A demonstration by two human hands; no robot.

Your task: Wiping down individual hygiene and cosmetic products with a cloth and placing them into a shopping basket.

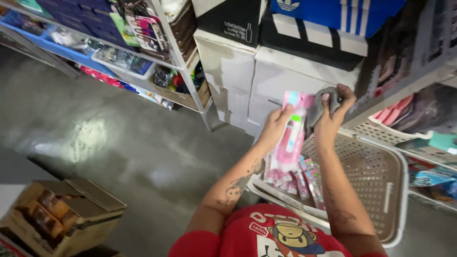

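We hold a pink packet (291,138) over the near-left corner of a beige perforated basket (381,181): our left hand (275,127) pinches its edge, our right hand (333,112) clenches its top beside a grey cloth (320,105). More packets (304,178) lie inside. Behind stand white boxes (266,78) and shelves (143,52); below, grey concrete floor (119,138) and an open carton (62,214).

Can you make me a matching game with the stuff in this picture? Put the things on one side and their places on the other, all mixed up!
Things:
1. pink packet
2. grey cloth
3. open cardboard box
4. white basket

Places:
A. on the floor, lower left
B. in the left hand
C. under the person's arms, a few small packets inside
D. in the right hand

Pairs: 1-B, 2-D, 3-A, 4-C
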